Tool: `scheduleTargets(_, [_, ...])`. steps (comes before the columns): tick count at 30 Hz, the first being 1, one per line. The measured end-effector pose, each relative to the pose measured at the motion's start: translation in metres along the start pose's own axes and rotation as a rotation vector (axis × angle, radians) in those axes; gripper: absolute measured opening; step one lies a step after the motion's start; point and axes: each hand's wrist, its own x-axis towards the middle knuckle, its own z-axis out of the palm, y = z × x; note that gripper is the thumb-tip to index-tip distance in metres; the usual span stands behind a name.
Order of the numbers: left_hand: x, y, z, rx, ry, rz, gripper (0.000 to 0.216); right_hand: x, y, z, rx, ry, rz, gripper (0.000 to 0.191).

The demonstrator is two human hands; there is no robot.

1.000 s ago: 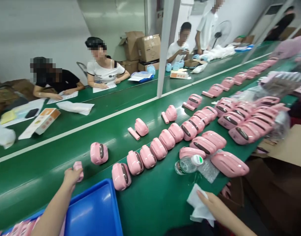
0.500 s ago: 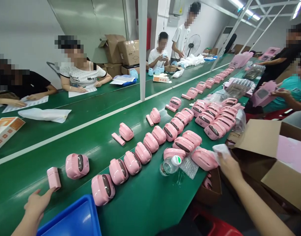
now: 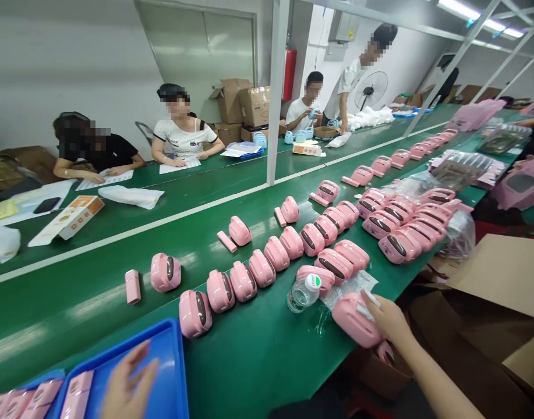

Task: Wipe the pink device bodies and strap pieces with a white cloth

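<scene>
A long green conveyor belt [image 3: 258,349] with a white stripe is running from the near left to the far right, and it is carrying nearly everything in view. Along its near half a curving row of rounded pink plastic devices [image 3: 267,267] is standing side by side, thickening into a dense cluster of the same pink devices [image 3: 406,224] farther right. An open brown cardboard carton [image 3: 506,273] is sitting off the belt's near edge at the right. At the near left a shallow blue plastic tray [image 3: 174,361] is lying on the belt, with flat pink rectangular pieces [image 3: 77,393] resting in its left part. A white and orange printed box [image 3: 70,218] is lying on the far side of the stripe, near seated people [image 3: 183,131] who are leaning over white sheets.

The right hand [image 3: 386,317] is closing around the right end of a rounded pink plastic device [image 3: 356,320] lying at the belt's near edge, with a white cloth [image 3: 370,298] pinched under the fingers. Just left of it a clear plastic water bottle with a green and white cap [image 3: 302,292] is lying on its side, crowding the space beside the device, on crinkled clear wrap [image 3: 336,297].

The left hand [image 3: 129,384] is hovering blurred over the blue tray, fingers spread and holding nothing. A small pink rectangular block [image 3: 133,286] is standing alone farther out on the belt
</scene>
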Motion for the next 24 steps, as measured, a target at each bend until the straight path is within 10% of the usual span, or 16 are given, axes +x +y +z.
scheduleTargets(6, [-0.113, -0.011, 0.102, -0.305, -0.651, -0.122, 0.073, -0.099, -0.077, 0.096, 0.398, -0.355, -0.051, 0.057])
scheduleTargets(15, [-0.089, -0.038, 0.091, -0.144, -0.561, -0.034, 0.072, -0.173, -0.144, 0.188, 0.629, -0.751, -0.264, 0.076])
scheduleTargets(19, [-0.089, -0.042, 0.088, -0.139, -0.496, -0.002, 0.066, -0.160, -0.130, 0.176, 0.620, -0.739, -0.214, 0.082])
scheduleTargets(24, [-0.087, -0.044, 0.084, -0.146, -0.519, -0.024, 0.066, -0.126, -0.119, 0.074, 0.641, -0.395, -0.112, 0.074])
